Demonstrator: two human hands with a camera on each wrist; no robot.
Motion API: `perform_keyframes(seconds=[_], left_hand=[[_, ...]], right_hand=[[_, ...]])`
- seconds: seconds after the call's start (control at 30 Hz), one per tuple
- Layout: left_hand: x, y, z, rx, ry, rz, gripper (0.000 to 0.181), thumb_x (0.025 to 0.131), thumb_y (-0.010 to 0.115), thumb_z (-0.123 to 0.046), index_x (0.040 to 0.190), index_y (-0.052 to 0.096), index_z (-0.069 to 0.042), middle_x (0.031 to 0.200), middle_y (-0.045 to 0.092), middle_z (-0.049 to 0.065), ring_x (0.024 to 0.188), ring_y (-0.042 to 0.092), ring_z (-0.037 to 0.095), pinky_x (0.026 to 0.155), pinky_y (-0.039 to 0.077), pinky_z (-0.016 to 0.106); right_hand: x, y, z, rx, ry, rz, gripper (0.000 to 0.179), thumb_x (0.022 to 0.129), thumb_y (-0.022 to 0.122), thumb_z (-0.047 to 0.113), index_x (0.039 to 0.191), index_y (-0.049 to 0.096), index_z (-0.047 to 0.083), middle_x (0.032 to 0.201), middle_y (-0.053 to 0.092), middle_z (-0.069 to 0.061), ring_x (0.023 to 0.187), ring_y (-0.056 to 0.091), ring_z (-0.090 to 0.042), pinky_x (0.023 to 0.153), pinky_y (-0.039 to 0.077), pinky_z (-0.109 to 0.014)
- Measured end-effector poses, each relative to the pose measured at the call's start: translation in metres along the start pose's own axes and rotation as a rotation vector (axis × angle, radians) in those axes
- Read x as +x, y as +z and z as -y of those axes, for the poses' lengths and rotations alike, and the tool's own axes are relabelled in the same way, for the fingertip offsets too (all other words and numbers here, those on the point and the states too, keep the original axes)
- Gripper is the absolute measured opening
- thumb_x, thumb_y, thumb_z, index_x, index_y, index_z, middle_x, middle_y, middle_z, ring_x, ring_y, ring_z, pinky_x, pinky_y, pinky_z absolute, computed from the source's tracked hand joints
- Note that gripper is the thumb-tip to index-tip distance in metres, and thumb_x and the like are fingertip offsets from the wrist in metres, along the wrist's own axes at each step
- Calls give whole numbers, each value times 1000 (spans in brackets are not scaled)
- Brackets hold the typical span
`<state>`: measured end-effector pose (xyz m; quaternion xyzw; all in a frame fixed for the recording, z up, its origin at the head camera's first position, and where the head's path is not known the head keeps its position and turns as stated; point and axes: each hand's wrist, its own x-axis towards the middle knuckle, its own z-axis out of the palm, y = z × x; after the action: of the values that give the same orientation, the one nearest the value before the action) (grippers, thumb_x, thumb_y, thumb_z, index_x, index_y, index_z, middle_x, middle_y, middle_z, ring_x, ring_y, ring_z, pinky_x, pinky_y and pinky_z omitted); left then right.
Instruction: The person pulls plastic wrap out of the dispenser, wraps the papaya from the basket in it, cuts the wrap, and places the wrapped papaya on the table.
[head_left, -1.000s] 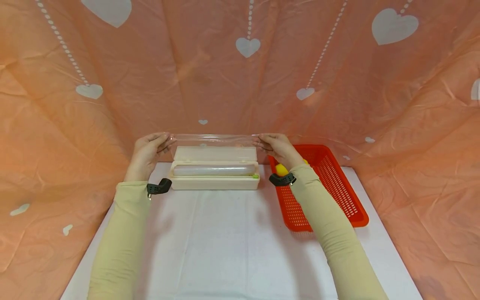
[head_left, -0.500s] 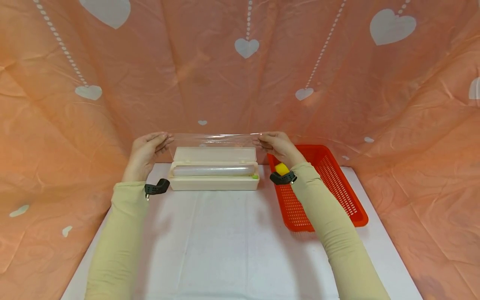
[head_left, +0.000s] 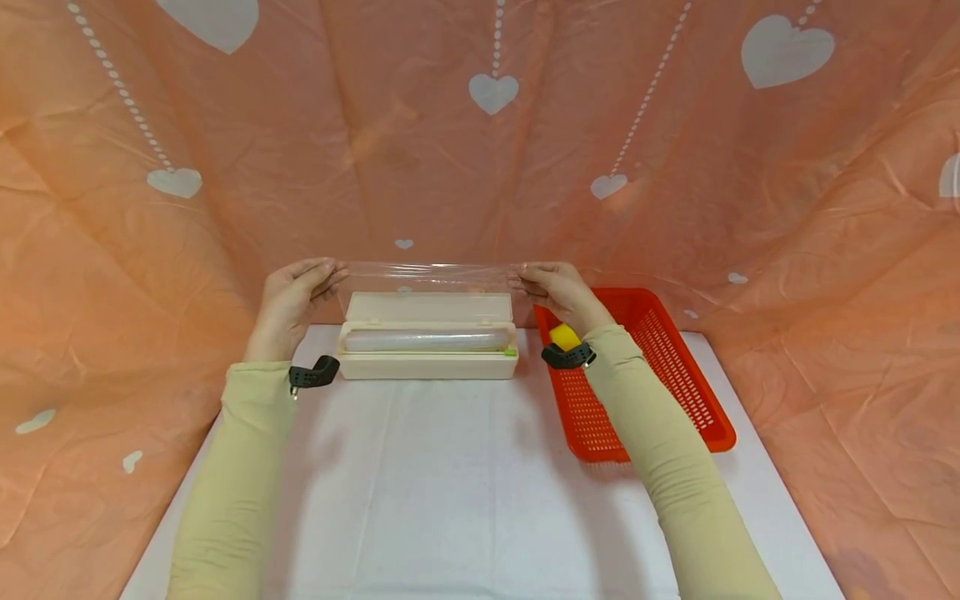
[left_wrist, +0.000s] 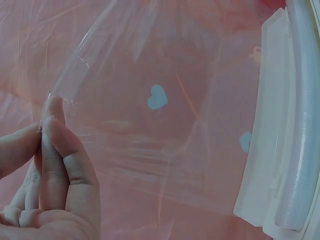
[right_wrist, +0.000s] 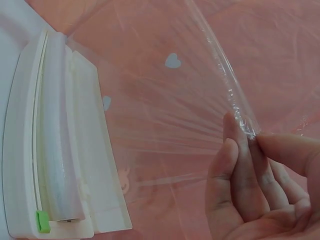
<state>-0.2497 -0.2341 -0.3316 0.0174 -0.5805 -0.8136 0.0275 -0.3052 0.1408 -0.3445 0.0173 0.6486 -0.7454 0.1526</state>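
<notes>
A clear sheet of plastic wrap (head_left: pixel 435 272) stretches between both hands, above and behind a cream dispenser box (head_left: pixel 427 367). The box's lid (head_left: pixel 430 307) stands open, and a roll of wrap (head_left: pixel 427 340) lies inside. My left hand (head_left: pixel 294 298) pinches one corner of the sheet between thumb and fingers, as the left wrist view also shows. The other corner is pinched by my right hand (head_left: pixel 557 292). In the right wrist view the sheet runs from the roll up to the fingers, creased where they grip it. A green slider cutter (right_wrist: pixel 43 222) sits at the box's right end.
On the right of the white table (head_left: pixel 427 483) stands a red perforated basket (head_left: pixel 686 392), partly behind the right forearm. Something yellow (head_left: pixel 564 337) is inside it, mostly hidden. An orange curtain (head_left: pixel 420 167) with pale hearts hangs behind and at both sides.
Both hands have risen slightly with the sheet still pinched between them; the left has shifted a little to the left. The box and basket stay put.
</notes>
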Motion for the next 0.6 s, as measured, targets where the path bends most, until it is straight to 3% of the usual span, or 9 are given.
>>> perform_keyframes(seconds=[0.3, 0.4, 0.6], left_hand=[[3, 3, -3, -42, 19, 1, 17, 90, 65, -8, 106, 66, -2, 96, 71, 7, 87, 69, 14, 76, 54, 21], [2, 4, -4, -40, 26, -6, 16, 90, 66, -8, 105, 66, -2, 95, 71, 7, 87, 69, 14, 76, 54, 22], [1, 5, -6, -55, 39, -10, 16, 90, 65, -7, 104, 66, -1, 94, 72, 8, 87, 69, 15, 76, 55, 22]], right_hand=[[-3, -2, 1, -11, -34, 0, 27, 96, 59, 16, 118, 66, 1, 105, 70, -10, 107, 63, -27, 92, 50, -32], [-3, -2, 2, -5, -46, -5, 27, 96, 60, 15, 117, 66, 0, 106, 69, -10, 97, 66, -21, 94, 49, -34], [-2, -1, 5, 22, -76, -1, 28, 96, 59, 14, 118, 64, -2, 110, 67, -14, 94, 66, -21, 102, 42, -42]])
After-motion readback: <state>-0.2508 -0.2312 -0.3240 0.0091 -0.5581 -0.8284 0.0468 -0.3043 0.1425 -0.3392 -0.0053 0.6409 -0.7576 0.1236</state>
